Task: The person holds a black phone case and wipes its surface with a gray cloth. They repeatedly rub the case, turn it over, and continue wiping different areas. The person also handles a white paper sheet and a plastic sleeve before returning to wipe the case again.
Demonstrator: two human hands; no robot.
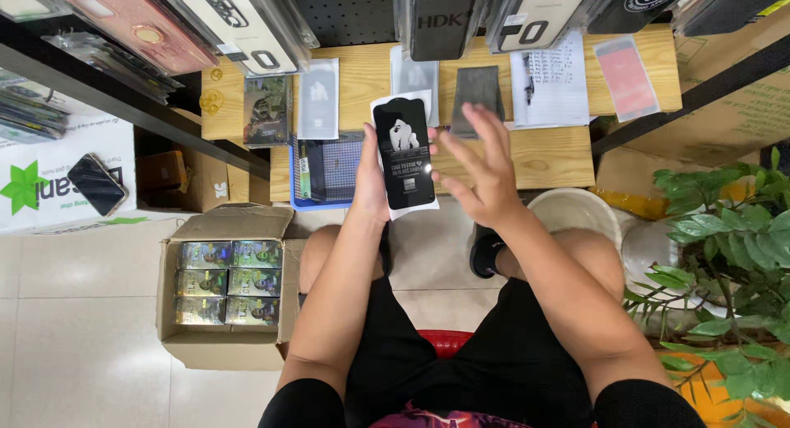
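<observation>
Spanning the upper middle of the view, a low wooden table (pixel 559 152) is taken as the reference. Left of the table and lower, an open cardboard box (pixel 220 346) is seen on the tiled floor, filled with small glossy packets (pixel 229 281) laid in rows. Right of the table, a leafy green plant (pixel 732 247) is noted, with a pale round basin (pixel 576 210) just beside the table's near edge. On the table's left end a blue mesh tray (pixel 329 177) is placed. Just in front of the table's near edge, a black screen-protector sleeve (pixel 403 152) with a white border is held upright. The sleeve is grasped along its left edge by the left hand (pixel 372 181), thumb on the face. The right hand (pixel 481 173) is held just beside the sleeve's right edge, fingers spread and released, gripping nothing; the thumb tip appears to touch the sleeve.
</observation>
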